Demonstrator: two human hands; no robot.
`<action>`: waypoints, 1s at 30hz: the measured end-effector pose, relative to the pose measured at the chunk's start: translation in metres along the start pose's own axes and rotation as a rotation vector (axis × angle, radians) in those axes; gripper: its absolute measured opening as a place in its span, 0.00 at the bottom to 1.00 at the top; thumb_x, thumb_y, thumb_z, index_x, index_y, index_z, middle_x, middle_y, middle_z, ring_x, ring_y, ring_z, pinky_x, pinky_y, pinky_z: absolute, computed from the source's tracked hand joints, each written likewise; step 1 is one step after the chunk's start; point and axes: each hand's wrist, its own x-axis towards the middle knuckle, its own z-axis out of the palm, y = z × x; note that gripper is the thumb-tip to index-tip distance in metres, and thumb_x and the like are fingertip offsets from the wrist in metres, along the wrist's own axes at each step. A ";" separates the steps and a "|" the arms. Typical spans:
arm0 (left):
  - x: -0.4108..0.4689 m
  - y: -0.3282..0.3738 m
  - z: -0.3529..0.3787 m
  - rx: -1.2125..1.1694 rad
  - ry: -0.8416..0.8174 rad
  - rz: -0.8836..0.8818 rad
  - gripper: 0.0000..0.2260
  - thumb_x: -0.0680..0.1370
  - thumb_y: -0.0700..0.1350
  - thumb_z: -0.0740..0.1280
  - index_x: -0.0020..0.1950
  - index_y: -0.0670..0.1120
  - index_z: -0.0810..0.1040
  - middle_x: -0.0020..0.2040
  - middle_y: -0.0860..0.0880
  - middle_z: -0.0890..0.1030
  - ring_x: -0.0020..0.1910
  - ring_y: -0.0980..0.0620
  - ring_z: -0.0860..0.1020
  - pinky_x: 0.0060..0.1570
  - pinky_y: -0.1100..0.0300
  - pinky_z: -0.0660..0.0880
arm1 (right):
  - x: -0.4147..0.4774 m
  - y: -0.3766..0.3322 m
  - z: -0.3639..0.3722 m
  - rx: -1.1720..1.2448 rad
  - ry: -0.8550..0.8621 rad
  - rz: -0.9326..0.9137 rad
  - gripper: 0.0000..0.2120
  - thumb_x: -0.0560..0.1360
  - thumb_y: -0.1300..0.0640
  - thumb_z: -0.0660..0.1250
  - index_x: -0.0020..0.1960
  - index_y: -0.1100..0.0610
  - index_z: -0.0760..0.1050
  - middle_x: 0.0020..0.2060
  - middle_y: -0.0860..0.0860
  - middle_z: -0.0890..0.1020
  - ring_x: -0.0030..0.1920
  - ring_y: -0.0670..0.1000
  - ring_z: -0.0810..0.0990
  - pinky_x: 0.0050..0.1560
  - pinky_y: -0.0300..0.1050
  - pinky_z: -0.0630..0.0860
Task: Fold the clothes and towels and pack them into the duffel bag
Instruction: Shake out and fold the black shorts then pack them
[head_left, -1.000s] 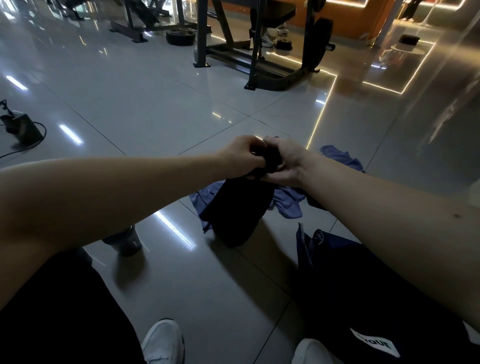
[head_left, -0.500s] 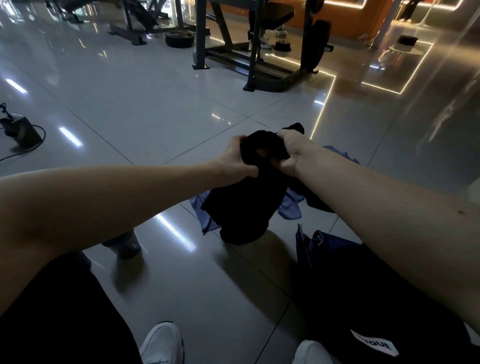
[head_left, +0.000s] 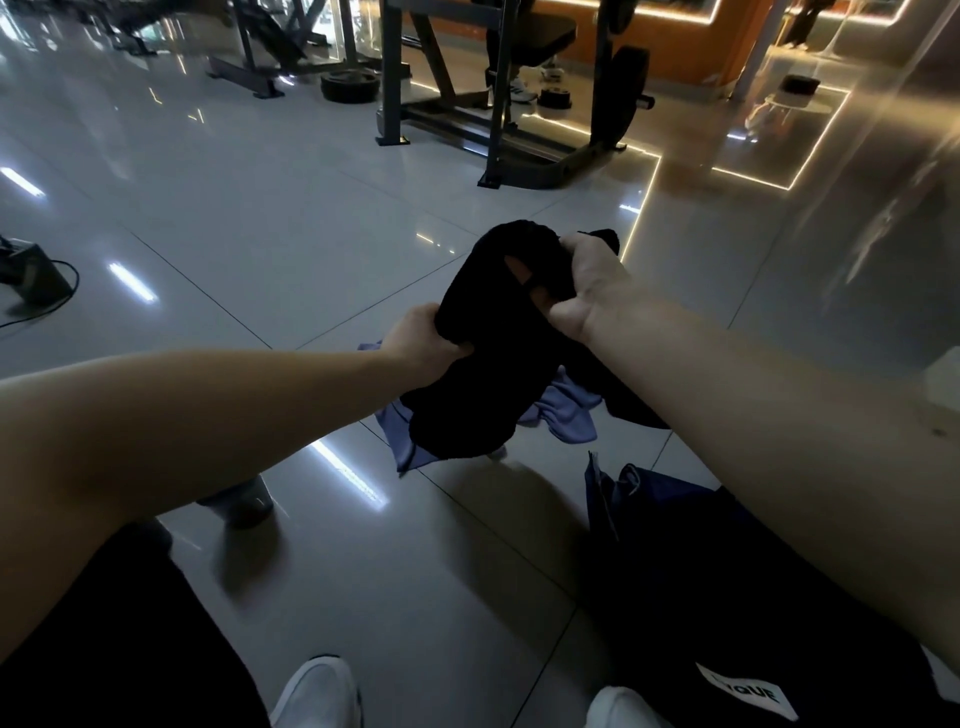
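My left hand (head_left: 421, 338) and right hand (head_left: 587, 280) grip soft, matte black cloth (head_left: 483, 374), fingers curled in; it droops bunched above the lilac towel (head_left: 569, 413).

The glossy tiled floor (head_left: 270, 218) carries a purple cloth (head_left: 571, 415) and a navy duffel bag (head_left: 675, 545).

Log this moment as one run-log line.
phase: folding | left hand: grips black garment | right hand: grips black garment | purple cloth: on floor behind it | duffel bag: on floor, contents unseen
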 end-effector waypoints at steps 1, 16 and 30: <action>0.000 -0.002 0.000 0.017 0.003 0.003 0.13 0.72 0.50 0.74 0.51 0.46 0.78 0.41 0.49 0.81 0.42 0.48 0.81 0.43 0.56 0.78 | 0.000 -0.001 -0.002 0.002 -0.005 -0.001 0.07 0.78 0.62 0.62 0.43 0.58 0.77 0.31 0.54 0.83 0.36 0.54 0.83 0.38 0.49 0.83; -0.003 -0.029 -0.025 0.610 -0.100 0.315 0.04 0.75 0.43 0.64 0.49 0.47 0.73 0.47 0.45 0.80 0.46 0.40 0.79 0.40 0.51 0.75 | 0.003 0.005 -0.037 -0.446 -0.083 0.157 0.12 0.77 0.67 0.55 0.38 0.59 0.71 0.31 0.55 0.76 0.32 0.52 0.81 0.41 0.49 0.84; -0.014 -0.053 -0.074 0.734 0.078 0.260 0.10 0.76 0.48 0.65 0.52 0.45 0.71 0.53 0.44 0.74 0.43 0.36 0.77 0.38 0.51 0.66 | 0.008 0.029 -0.013 -0.614 -0.099 0.082 0.05 0.78 0.66 0.60 0.44 0.61 0.71 0.38 0.57 0.77 0.40 0.53 0.80 0.48 0.52 0.84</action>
